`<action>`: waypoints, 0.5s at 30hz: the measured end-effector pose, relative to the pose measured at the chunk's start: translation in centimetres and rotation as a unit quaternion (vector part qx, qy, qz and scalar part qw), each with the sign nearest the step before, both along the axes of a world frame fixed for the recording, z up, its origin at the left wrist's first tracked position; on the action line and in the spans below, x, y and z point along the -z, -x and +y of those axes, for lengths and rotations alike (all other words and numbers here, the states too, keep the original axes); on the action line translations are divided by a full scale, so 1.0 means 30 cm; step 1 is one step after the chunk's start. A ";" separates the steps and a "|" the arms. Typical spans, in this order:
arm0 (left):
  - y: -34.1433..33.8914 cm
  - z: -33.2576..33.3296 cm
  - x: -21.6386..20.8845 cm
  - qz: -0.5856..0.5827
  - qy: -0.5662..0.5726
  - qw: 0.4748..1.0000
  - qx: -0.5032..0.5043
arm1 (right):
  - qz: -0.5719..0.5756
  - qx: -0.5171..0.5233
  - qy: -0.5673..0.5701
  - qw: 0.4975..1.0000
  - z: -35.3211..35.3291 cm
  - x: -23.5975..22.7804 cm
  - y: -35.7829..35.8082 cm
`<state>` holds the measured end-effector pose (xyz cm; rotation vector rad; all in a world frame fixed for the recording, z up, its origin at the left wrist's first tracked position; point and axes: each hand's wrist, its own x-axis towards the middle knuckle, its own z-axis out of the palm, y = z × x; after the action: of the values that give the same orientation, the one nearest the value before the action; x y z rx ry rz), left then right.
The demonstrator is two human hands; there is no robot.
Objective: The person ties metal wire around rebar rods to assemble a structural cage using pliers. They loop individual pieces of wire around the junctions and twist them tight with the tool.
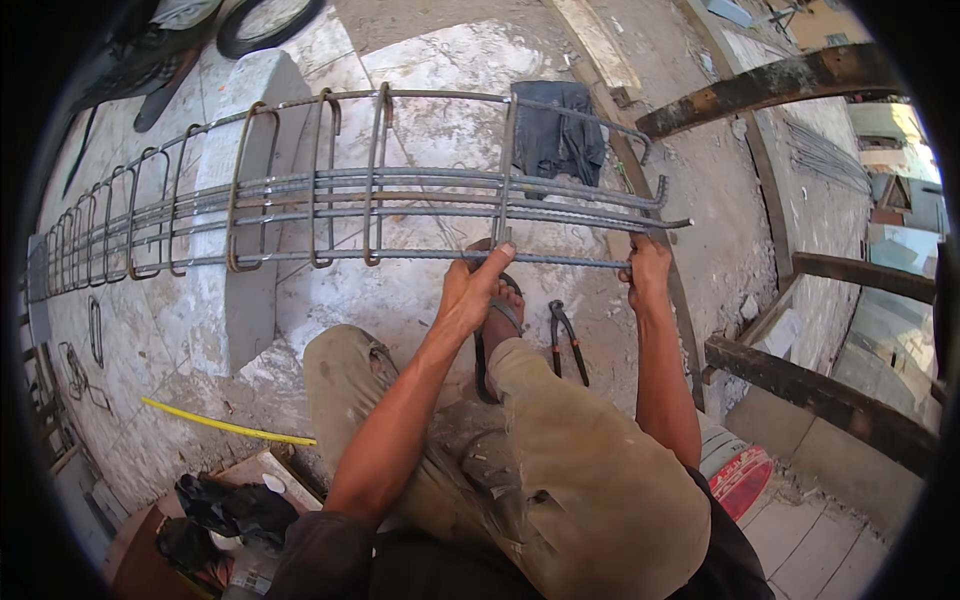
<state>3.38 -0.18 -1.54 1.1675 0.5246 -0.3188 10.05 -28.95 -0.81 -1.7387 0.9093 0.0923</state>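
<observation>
A steel rebar cage [410, 211] is laid across a white block [235, 315]. Its endmost stirrup [508, 140] is pinched at the cage's near bar [570, 261] by the left hand [479, 287]; that bar's tip is gripped by the curled right hand [649, 268]. Pincers [556, 335] are seen on the cage's near side.

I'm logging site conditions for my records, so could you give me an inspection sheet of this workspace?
Surface: pale floor, dusty and stained.
Job's things: rebar cage, crossing over a white block; pincers lie on the floor between the forearms.
Clutter: yellow strip, dark cloth, black bags.
Grippers: bare hands; left hand grips the cage at the end stirrup, right hand is closed at the near bar's end.
Cables: nothing seen.
Surroundings: wooden beams and a red-and-white bucket on the right; tyre at upper left.
</observation>
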 end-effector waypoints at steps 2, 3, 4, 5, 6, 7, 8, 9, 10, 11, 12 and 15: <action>-0.001 -0.009 0.000 -0.010 -0.005 1.000 0.024 | 0.030 0.001 -0.020 0.999 -0.027 -0.047 -0.002; 0.005 -0.010 0.003 -0.015 -0.014 0.999 0.027 | 0.063 0.025 -0.112 0.991 -0.037 -0.052 -0.006; 0.012 -0.015 0.004 -0.015 -0.014 0.999 0.029 | 0.094 0.046 -0.202 0.974 -0.039 -0.057 -0.018; 0.015 -0.021 -0.017 -0.014 -0.028 0.999 0.027 | 0.100 0.065 -0.218 0.969 -0.035 -0.059 -0.026; 0.020 -0.025 -0.028 -0.016 -0.029 0.999 0.032 | 0.097 0.070 -0.215 0.969 -0.050 -0.030 -0.027; 0.024 -0.026 -0.041 -0.016 -0.033 0.999 0.032 | 0.082 0.114 -0.249 0.958 -0.063 0.008 -0.029; 0.021 -0.024 -0.047 -0.006 -0.055 0.997 0.053 | 0.062 0.158 -0.278 0.946 -0.093 0.033 -0.037; 0.028 -0.008 -0.042 0.001 -0.067 0.996 0.061 | 0.049 0.189 -0.358 0.913 -0.073 0.045 -0.046; 0.035 -0.001 -0.039 0.009 -0.077 0.994 0.071 | 0.047 0.192 -0.354 0.914 -0.058 0.053 -0.034; 0.036 0.015 -0.035 0.015 -0.074 0.995 0.062 | 0.007 0.192 -0.309 0.931 -0.003 0.045 -0.031; 0.038 0.021 -0.045 0.026 -0.071 0.996 0.056 | -0.029 0.194 -0.263 0.945 0.034 0.045 -0.018; 0.028 0.022 -0.057 0.011 -0.049 0.997 0.059 | -0.066 0.203 -0.191 0.958 0.063 0.056 -0.014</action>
<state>2.53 0.47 0.18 1.2933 0.4968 -0.4113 10.46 -27.06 -2.48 -1.1636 1.0535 -0.1121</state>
